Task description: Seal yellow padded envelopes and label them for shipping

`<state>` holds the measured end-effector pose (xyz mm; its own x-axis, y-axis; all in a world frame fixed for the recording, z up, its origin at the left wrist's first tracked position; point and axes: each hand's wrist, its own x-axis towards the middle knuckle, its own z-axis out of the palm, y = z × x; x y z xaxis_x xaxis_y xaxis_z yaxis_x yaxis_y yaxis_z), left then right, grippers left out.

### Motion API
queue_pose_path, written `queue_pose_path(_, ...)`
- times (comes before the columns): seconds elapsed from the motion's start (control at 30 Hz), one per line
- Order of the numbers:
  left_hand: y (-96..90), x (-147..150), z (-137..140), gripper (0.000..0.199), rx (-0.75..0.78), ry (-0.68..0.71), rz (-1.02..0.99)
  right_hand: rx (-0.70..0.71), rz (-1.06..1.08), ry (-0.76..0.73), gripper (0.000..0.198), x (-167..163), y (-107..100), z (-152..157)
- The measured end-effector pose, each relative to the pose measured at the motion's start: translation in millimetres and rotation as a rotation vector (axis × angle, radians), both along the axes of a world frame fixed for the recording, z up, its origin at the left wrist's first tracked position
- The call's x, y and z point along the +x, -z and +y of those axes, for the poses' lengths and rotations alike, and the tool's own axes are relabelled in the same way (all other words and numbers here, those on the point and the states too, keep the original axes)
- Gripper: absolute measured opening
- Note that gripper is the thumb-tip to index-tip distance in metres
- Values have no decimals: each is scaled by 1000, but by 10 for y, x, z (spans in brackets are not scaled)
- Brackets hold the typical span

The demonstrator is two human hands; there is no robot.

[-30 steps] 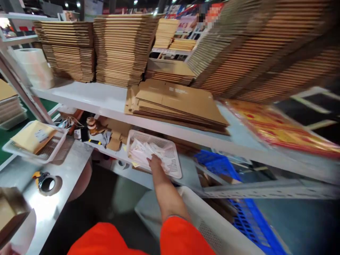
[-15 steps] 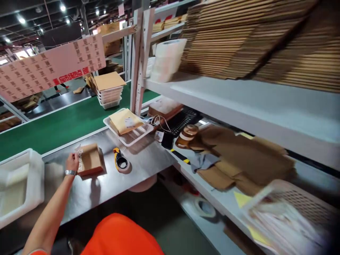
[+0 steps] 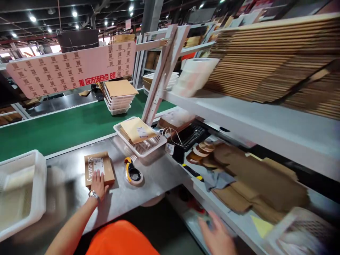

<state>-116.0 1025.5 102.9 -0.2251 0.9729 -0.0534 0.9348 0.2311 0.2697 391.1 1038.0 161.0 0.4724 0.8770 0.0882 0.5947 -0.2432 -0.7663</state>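
Observation:
My left hand, with a metal wristwatch, lies spread on top of a brown cardboard box with white lettering. Just above my fingertips, a white printed label lies on the box. To the box's right, an orange and black tape dispenser with a roll of tape rests on the metal table. My right hand hangs in the lower right, blurred by motion, its thumb and fingers apart with nothing visible in them. It is nearest the shelf's front edge.
White baskets stand at the left and at the table's back, the latter basket holding padded envelopes. A green conveyor runs behind. On the right, a shelf bears stacked flat cardboard; a box cutter lies below.
My left hand has gone from pinching at the box's left edge to lying flat on its top, where the label now shows. My right hand has entered the view. The camera has shifted.

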Motion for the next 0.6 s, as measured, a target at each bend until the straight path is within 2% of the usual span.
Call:
queue_pose_path(0.03,32,-1,-40,82,-34,24,32,8,80,-107,111,-349,71,89)
queue_pose_path(0.1,80,2,-139,84,-77,64,46,18,179,-370,93,-1180,177,244)
queue_pose_path(0.17,124,3,-281,85,-94,101,12,10,201,-653,75,-2069,233,336)
queue_pose_path(0.27,203,-39,-560,88,-85,178,-77,-25,170,-1077,66,-3208,258,377)
queue_pose_path(0.33,263,-120,-746,89,-83,234,-138,-74,52,-1351,61,-3712,249,411)
queue_pose_path(0.4,323,-230,-899,88,-90,273,-193,-114,-137,-1547,59,-3996,221,517)
queue_pose_path(0.43,351,-287,-957,87,-91,285,-216,-131,-242,-1576,61,-4069,199,604)
queue_pose_path(0.5,399,-388,-1034,80,-63,303,-265,-185,-411,-1462,66,-4119,149,824)
queue_pose_path(0.57,427,-470,-1066,66,13,273,-338,-264,-433,-1179,73,-4094,109,1033)
queue_pose_path(0.6,433,-510,-1068,60,71,211,-382,-295,-346,-1017,78,-4066,101,1098)
